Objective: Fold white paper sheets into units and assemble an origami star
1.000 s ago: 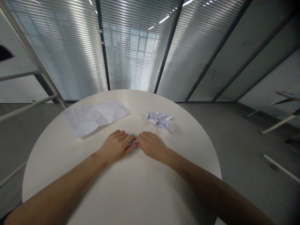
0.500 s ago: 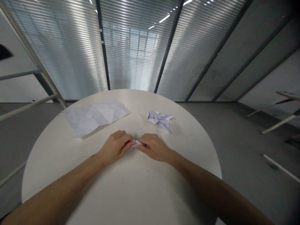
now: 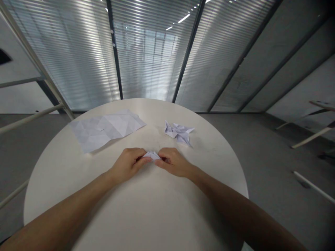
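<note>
Between my two hands is a small piece of folded white paper (image 3: pixel 152 155), its top forming a low peak. My left hand (image 3: pixel 130 161) pinches its left end, with the thumb along the near side. The right end is gripped by my right hand (image 3: pixel 173 162), thumb in front and fingers curled behind. Parts of the paper are hidden under the fingers. Just beyond my right hand lies a folded paper shape with several pointed flaps (image 3: pixel 180 133). A large creased sheet of white paper (image 3: pixel 107 129) rests beyond my left hand.
All the paper is on or over a round white table (image 3: pixel 146 212). Behind it stands a glass wall with blinds (image 3: pixel 149 62). A pale metal frame (image 3: pixel 31 118) is at the left, and table legs (image 3: pixel 312 137) show at the far right.
My fingers have drawn slightly apart and uncovered more of the small folded paper, which now shows a peaked top. The flapped shape and the creased sheet stay where they were.
</note>
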### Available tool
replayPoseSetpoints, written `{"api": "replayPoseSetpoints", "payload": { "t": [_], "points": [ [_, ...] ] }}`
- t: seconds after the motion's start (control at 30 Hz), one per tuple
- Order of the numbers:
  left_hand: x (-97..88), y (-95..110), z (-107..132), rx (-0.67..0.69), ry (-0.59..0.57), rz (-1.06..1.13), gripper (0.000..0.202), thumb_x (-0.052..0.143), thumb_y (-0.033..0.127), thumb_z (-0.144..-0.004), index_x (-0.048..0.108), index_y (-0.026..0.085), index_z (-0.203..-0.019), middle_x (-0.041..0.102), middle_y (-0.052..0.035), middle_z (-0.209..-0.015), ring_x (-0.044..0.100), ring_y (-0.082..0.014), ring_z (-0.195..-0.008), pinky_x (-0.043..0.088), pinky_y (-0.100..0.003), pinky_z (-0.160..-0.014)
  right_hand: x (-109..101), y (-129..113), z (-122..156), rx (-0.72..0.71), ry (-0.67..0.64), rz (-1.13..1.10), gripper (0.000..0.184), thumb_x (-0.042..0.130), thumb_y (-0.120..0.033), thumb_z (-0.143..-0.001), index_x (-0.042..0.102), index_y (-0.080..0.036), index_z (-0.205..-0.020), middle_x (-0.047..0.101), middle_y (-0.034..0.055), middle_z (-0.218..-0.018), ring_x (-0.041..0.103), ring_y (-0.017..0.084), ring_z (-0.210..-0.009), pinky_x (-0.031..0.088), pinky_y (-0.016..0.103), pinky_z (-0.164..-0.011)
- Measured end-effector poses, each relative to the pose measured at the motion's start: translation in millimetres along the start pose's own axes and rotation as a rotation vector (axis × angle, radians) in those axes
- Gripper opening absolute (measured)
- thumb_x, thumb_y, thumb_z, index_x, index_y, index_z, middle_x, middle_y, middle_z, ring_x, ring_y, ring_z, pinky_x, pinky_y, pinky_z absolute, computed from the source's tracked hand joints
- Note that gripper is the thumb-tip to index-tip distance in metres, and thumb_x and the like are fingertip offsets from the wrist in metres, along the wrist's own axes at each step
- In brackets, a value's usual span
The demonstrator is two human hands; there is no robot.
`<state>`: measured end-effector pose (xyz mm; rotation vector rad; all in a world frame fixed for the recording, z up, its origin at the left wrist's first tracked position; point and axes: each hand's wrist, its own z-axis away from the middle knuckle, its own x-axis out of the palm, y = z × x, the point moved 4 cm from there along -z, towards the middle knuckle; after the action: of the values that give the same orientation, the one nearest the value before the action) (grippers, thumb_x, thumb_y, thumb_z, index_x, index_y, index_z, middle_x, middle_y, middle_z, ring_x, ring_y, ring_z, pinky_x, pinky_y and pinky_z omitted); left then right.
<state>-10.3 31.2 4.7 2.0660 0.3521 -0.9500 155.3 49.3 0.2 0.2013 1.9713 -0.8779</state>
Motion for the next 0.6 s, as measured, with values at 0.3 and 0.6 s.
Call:
{"api": "replayPoseSetpoints", "payload": {
  "t": [0.3, 0.6],
  "points": [
    [1.0, -12.5, 1.0, -0.144, -0.001, 0.125, 0.037, 0.055, 0.045, -0.084, 0.060, 0.013, -0.068, 0.047, 0.0050, -0.055, 0.040, -0.0067, -0.050, 0.029, -0.018, -0.047, -5.9, -1.6, 1.3, 0.047, 0.011, -0.059, 0.043, 0.048, -0.039, -0.090, 0.043, -0.017, -0.054, 0.038, -0.0043, -0.053, 0.037, 0.009, -0.052, 0.024, 0.024, -0.053],
    [-2.5, -8.7, -0.7, -0.041, 0.014, 0.026, 0.041, 0.050, 0.042, -0.089, 0.053, 0.013, -0.059, 0.047, 0.0041, -0.052, 0.040, -0.0069, -0.049, 0.029, -0.019, -0.049, -5.2, 3.8, 1.9, 0.086, 0.046, -0.068, 0.040, 0.054, -0.039, -0.085, 0.044, -0.016, -0.054, 0.039, -0.0050, -0.053, 0.036, 0.008, -0.051, 0.026, 0.022, -0.051]
  ]
}}
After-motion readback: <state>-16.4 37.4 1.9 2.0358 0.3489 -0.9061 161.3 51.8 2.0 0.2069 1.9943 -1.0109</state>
